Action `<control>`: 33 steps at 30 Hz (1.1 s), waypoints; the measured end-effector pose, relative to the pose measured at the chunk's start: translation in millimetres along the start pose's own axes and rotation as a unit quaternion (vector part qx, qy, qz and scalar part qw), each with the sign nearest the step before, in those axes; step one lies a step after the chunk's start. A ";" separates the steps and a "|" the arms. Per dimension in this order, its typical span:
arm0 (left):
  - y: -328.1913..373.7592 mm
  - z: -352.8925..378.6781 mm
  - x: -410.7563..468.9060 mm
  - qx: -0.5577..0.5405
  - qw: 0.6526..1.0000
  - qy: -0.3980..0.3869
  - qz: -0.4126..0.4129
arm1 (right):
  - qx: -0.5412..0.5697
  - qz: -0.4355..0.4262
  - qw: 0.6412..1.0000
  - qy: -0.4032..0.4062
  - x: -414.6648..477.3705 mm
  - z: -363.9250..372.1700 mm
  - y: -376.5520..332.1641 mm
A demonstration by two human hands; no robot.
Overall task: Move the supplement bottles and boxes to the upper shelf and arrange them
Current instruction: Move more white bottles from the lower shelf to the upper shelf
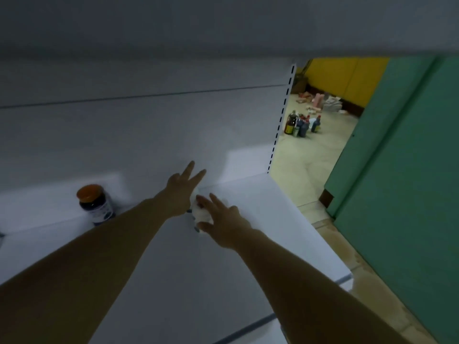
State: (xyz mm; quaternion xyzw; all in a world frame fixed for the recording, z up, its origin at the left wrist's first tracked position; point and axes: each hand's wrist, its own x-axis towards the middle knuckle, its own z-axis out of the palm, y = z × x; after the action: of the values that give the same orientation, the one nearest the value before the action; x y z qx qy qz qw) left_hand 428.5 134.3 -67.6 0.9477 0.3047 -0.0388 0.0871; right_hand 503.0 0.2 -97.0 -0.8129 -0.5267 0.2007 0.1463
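Head view, shelving in dim light. Your left hand [180, 188] and right hand [222, 218] meet on a small white container [201, 216] set on the white shelf [260, 244], close to the back panel [149, 135]; the left hand shows two fingers straight and parted toward the panel, its other fingers hidden, so you cannot tell whether they grip; the right hand lies with fingers spread and straight over the container, touching it rather than plainly clasping it.

Progress, as a judgement: early to middle. One dark bottle with an orange cap [95, 204] stands upright against the back panel, well to the left of your hands; the white container appears to be at the point of placing or straightening. If this is the upper shelf, two items are on it and the row is far from filled.

Remaining: no boxes show on the shelf; the source shelf lies outside the frame, so the count left is unknown.

Hard to read: the white container is blurred and mostly covered, bottle or box undecided; labels are illegible; a cluster of bottles [301, 125] on the floor beyond the slotted upright [280, 120] is too small to identify.
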 end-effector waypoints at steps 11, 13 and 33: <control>-7.2 5.1 -11.2 -0.122 0.990 0.031 -0.069 | 0.077 -0.014 0.996 0.051 4.6 -8.0 -15.4; -7.6 7.0 -30.5 -0.188 0.977 0.040 -0.090 | 0.099 -0.024 0.994 0.026 -7.6 -12.8 -14.5; 54.8 -80.6 -322.0 -0.849 0.514 0.072 -0.097 | 0.577 -0.013 0.803 -0.153 -213.9 -104.9 -132.7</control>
State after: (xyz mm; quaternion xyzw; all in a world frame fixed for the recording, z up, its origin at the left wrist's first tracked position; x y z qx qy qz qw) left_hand 200.9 -78.1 60.0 0.3866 0.2880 0.2987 0.8236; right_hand 369.5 -144.9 91.5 -0.5303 -0.3403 0.5870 0.5084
